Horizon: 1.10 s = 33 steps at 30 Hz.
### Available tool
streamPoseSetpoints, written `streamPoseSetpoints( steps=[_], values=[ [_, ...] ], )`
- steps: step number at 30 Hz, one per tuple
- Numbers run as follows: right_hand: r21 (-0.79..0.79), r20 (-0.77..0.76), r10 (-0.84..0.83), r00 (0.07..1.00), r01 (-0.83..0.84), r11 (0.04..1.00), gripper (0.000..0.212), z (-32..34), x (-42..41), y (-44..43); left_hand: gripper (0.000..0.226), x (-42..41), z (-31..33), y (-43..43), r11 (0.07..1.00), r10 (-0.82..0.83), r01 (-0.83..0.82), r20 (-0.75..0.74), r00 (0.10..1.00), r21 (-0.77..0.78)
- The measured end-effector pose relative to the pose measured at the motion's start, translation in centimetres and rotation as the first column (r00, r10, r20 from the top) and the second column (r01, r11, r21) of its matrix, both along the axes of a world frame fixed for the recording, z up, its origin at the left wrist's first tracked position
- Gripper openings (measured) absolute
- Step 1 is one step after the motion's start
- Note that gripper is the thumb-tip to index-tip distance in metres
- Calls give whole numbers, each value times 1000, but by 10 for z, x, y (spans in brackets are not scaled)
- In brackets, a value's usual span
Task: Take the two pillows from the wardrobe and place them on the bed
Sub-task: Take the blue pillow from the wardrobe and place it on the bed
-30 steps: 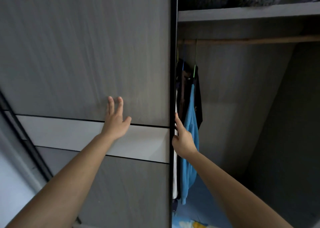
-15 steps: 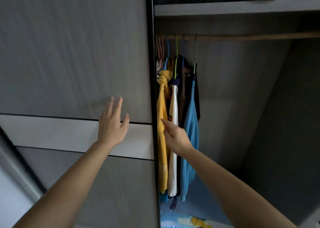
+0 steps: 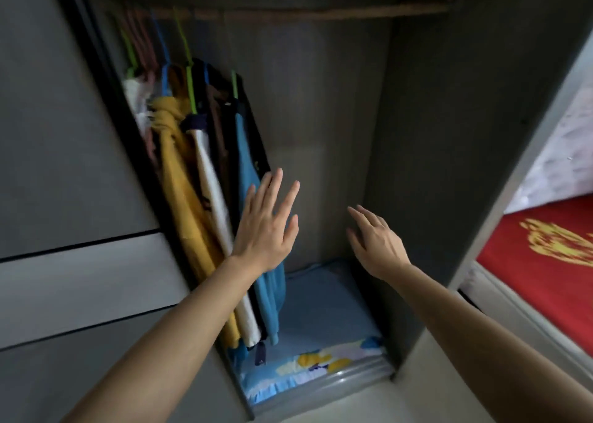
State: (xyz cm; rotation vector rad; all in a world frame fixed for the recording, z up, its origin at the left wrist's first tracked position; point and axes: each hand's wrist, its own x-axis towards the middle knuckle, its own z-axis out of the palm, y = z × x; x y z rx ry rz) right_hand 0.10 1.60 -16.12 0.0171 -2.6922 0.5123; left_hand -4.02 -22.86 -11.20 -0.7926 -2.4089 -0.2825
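Both the left hand (image 3: 268, 227) and the right hand (image 3: 375, 241) reach empty and spread-fingered into the open wardrobe (image 3: 426, 166). The blue patterned pillows (image 3: 317, 336), seemingly stacked, lie on its floor beside the hanging clothes (image 3: 205, 198). Reaching is the step in hand; next, probably, stoop and grip the top one at both ends.

dim grey wardrobe interior (image 3: 321, 108), sliding door (image 3: 64, 166) pushed to the left, wooden rail (image 3: 321, 13) across the top. hanging clothes (image 3: 205, 172) bunched at the left on coloured hangers. pale floor (image 3: 337, 403) below. red patterned bedding (image 3: 545, 262) just right of the side panel.
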Motion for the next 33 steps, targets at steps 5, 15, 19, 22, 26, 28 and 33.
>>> streamPoseSetpoints(
  steps=[5, 15, 19, 22, 26, 28, 33],
  values=[
    [77, 83, -94, 992, 87, 993, 53, -32, -10, 74, 59, -36, -48, 67, 999, -12, 16, 147, 989, -30],
    [-159, 369, -80, 926, 148, 976, 56, -177, -118, 167, 59, -121, -213, 143, 963, 268, -214, 478, 836, -165],
    [-212, 575, -31, 817, 186, 959, 58, -252, -150, 167, 58, -124, -278, 149, 923, 380, -333, 581, 720, -191],
    [-304, 704, -44, 709, 356, 884, 59, -306, -160, 152, 60, -120, -329, 143, 900, 421, -375, 671, 610, -223],
    [-362, 804, 2, 595, 487, 795, 60, -393, -165, 127, 61, -115, -416, 127, 878, 447, -395, 761, 471, -271],
    [-363, 826, 0, 563, 532, 765, 62, -450, -169, 115, 61, -114, -475, 123, 851, 465, -442, 799, 381, -285],
    [-352, 880, 9, 474, 640, 683, 71, -578, -165, 83, 69, -110, -611, 111, 851, 501, -349, 808, 312, -393]
  ],
)
